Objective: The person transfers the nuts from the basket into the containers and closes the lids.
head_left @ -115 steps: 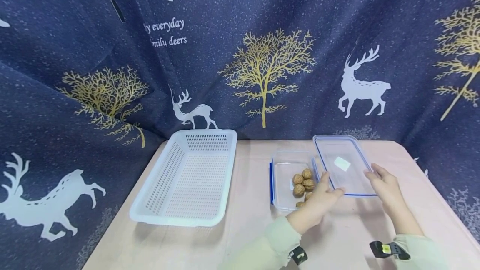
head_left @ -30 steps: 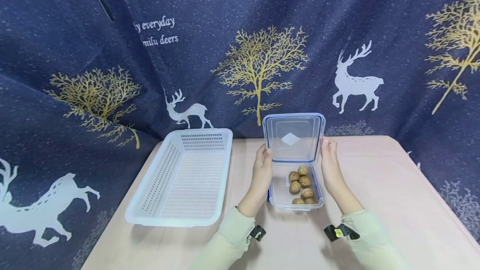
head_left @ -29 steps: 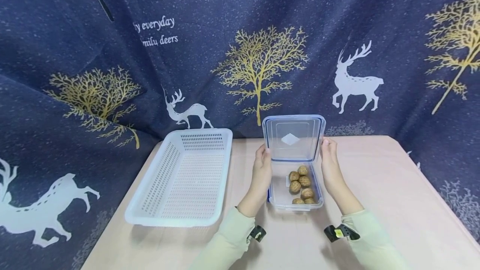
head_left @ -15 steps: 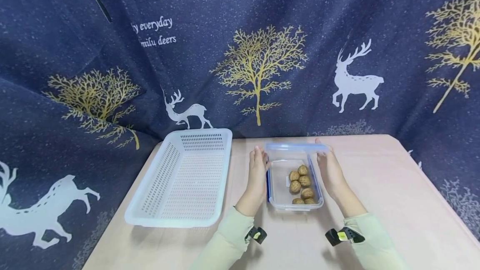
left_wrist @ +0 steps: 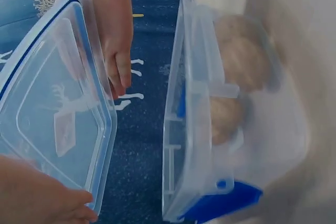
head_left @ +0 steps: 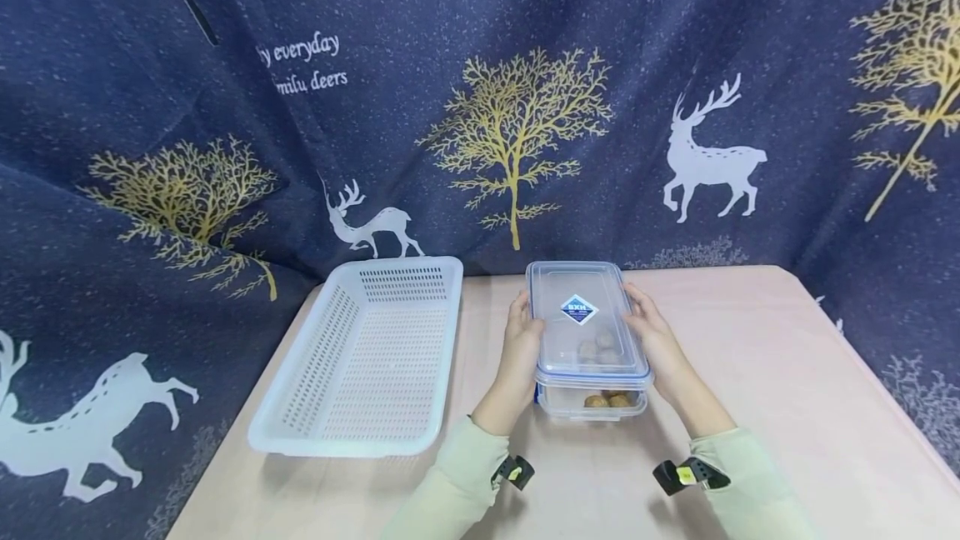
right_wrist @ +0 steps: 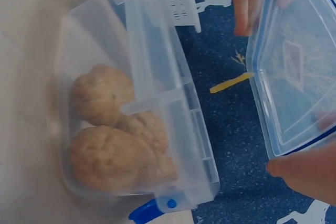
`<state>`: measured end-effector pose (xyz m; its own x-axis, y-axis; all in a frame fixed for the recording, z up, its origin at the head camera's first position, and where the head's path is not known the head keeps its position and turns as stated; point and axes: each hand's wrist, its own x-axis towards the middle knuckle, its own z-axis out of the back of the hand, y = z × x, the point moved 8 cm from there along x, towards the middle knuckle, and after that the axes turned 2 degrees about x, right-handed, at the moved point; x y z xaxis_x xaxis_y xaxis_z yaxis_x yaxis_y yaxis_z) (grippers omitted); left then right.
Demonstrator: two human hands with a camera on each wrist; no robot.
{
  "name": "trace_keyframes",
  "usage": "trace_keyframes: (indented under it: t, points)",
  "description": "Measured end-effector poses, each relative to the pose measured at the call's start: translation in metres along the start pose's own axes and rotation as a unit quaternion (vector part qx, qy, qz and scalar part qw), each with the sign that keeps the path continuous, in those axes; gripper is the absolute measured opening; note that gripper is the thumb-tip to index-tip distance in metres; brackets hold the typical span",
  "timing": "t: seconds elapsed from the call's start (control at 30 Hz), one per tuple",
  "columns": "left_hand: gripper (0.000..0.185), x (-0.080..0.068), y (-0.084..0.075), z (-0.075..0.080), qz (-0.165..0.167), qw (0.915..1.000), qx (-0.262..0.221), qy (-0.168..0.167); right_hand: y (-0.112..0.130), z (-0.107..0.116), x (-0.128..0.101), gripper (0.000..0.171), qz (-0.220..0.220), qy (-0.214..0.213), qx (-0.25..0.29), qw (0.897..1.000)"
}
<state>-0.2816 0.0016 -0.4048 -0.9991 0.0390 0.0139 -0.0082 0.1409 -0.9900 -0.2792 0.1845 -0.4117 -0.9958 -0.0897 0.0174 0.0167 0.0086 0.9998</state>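
Observation:
A clear plastic lid (head_left: 558,351) with a blue seal and a diamond label is held over a clear box (head_left: 555,402). My left hand (head_left: 519,357) grips the lid's left edge, and my right hand (head_left: 662,350) grips its right edge. Both wrist views show the lid (left_wrist: 37,82) apart from the box rim at the near end. Several walnuts (right_wrist: 105,156) lie inside the box; in the head view most show only dimly through the lid. Blue clips (left_wrist: 226,203) hang unfastened at the box's sides.
A white perforated basket (head_left: 266,430) stands to the left on the pink-covered table (head_left: 757,407). Behind the table hangs a dark blue cloth (head_left: 600,15) printed with deer and trees.
The lid was first picked up right of the box, then raised upright behind it. Now it has tilted down toward me over the box, label side up, with both hands following.

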Motion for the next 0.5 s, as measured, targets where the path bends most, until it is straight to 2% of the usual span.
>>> trace_keyframes:
  t: [0.13,0.3,0.37,0.5]
  points:
    - [0.066,0.001,0.003,-0.003,-0.009,0.9964,0.084,0.005,-0.002,0.000,0.000,0.060,0.018,-0.007,-0.052,0.998]
    - [0.066,0.003,0.009,-0.006,-0.039,0.9788,0.201,0.009,-0.004,0.001,0.000,0.063,0.041,-0.009,-0.107,0.993]
    - [0.066,0.003,0.013,-0.007,-0.050,0.9713,0.232,0.012,-0.005,0.002,0.001,0.064,0.047,-0.004,-0.123,0.991]
    - [0.066,0.003,0.027,-0.008,-0.052,0.9621,0.267,0.020,-0.010,0.002,0.002,0.064,0.047,0.005,-0.155,0.987]
